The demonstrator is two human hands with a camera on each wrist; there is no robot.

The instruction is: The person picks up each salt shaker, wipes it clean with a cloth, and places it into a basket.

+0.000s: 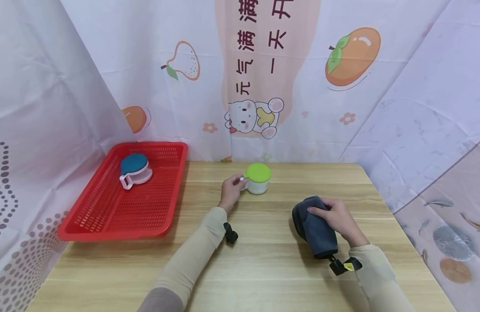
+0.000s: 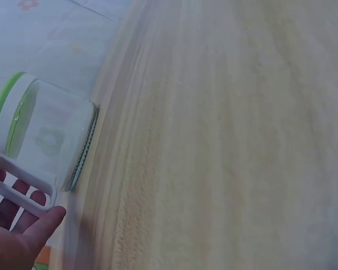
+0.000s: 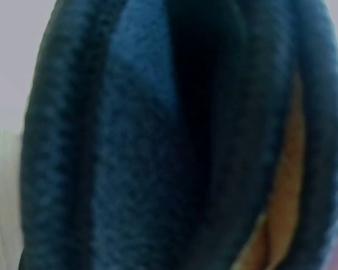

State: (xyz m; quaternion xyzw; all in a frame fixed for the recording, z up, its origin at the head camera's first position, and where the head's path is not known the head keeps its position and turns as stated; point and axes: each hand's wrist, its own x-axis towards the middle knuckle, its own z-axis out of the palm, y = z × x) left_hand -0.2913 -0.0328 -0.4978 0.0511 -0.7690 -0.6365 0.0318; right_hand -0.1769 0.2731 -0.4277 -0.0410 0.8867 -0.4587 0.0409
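A clear jar with a green lid point(image 1: 258, 173) and a white handle stands upright near the table's back edge. My left hand point(image 1: 230, 190) holds its handle; in the left wrist view, fingers of the left hand point(image 2: 22, 236) curl around the white handle point(image 2: 28, 183) of the jar point(image 2: 50, 129). To the right, my right hand point(image 1: 337, 216) grips a folded dark blue-grey cloth item point(image 1: 319, 232), thumb on top. The cloth point(image 3: 146, 146) fills most of the right wrist view, with an orange strip between its folds, and hides the right hand's fingertips.
A red perforated basket point(image 1: 167, 216) is at the table's left, with a blue-lidded jar point(image 1: 134, 164) with a pale handle inside it. A printed curtain point(image 1: 177, 104) hangs behind the wooden table point(image 1: 263, 268).
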